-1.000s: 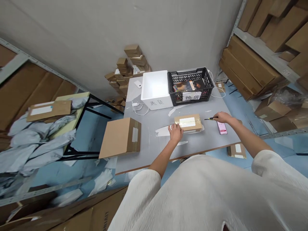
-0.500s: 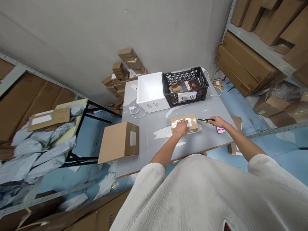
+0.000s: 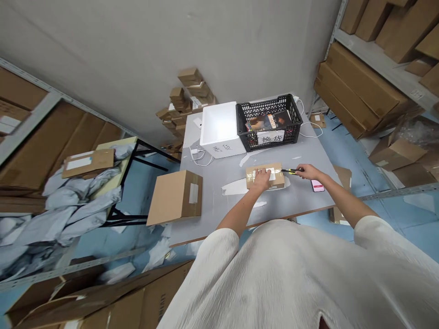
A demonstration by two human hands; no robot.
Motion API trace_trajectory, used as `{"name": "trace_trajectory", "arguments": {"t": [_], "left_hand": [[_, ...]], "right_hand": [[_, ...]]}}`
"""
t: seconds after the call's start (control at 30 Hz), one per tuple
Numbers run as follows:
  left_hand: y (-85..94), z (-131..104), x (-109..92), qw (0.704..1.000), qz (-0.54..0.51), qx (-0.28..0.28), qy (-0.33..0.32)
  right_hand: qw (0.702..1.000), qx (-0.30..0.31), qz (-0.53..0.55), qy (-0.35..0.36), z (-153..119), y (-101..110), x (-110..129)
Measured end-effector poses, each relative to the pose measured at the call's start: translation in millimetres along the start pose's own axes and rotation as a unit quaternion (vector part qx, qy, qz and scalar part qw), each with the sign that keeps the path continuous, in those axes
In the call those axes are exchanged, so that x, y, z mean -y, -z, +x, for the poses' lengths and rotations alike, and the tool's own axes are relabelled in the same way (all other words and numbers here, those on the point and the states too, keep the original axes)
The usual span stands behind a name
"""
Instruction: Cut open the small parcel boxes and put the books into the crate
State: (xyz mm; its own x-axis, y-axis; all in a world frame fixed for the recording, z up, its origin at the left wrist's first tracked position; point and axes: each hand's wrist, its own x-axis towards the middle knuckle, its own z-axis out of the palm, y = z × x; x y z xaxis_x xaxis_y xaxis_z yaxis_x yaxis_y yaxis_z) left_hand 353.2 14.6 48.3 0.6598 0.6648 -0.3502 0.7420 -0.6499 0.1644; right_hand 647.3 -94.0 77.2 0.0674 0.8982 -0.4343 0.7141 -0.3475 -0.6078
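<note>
A small taped cardboard box [image 3: 277,180] with a white label lies on the grey table [image 3: 219,208]. My left hand [image 3: 262,179] rests on top of it, fingers spread over the label. In my right hand [image 3: 307,172] is a black and yellow utility knife [image 3: 291,171], its tip at the box's right end. Whether the blade touches the tape is too small to tell. Just right of the box, below my right hand, lies a phone [image 3: 317,186] with a lit pink and white screen.
Behind the box stand a white foam bin [image 3: 224,148] and a black crate [image 3: 295,135] with packets inside. A larger carton [image 3: 168,196] sits at the table's left edge. White cables [image 3: 206,163] lie near the bin. Shelving with cartons [image 3: 363,87] stands right.
The knife in my right hand has come closer to the box's right end, its tip now at the edge. The view has shifted slightly; my left hand stays on the box.
</note>
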Motion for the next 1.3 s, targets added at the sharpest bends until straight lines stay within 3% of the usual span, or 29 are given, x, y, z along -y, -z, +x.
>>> {"name": "trace_trajectory", "arguments": {"t": [0.27,0.57,0.83,1.0,1.17,1.3], "left_hand": [[-3.9,-14.4,-2.0,1.0,0.017,-0.017,-0.004],[-11.4,-19.3,-0.6,0.999,0.009,-0.034,-0.009],[-14.3,-17.0,1.7,1.0,-0.008,-0.027,-0.004],[-11.4,-14.8,3.6,0.999,-0.016,-0.027,-0.007],[-5.6,-14.6,6.8,0.999,-0.028,-0.028,-0.004],[1.8,-10.4,6.7,0.996,-0.054,-0.077,0.011]], "right_hand": [[0.986,0.044,-0.13,0.096,27.6,21.0,3.8],[0.946,0.021,-0.284,0.152,57.7,9.2,29.0],[0.987,0.126,-0.085,0.054,30.8,-2.3,-4.8],[0.99,0.132,-0.006,0.042,2.7,-15.4,-21.2],[0.997,0.063,0.051,-0.001,-13.5,-20.4,-30.7],[0.993,-0.007,0.12,-0.015,-20.7,-28.2,-23.3]]}}
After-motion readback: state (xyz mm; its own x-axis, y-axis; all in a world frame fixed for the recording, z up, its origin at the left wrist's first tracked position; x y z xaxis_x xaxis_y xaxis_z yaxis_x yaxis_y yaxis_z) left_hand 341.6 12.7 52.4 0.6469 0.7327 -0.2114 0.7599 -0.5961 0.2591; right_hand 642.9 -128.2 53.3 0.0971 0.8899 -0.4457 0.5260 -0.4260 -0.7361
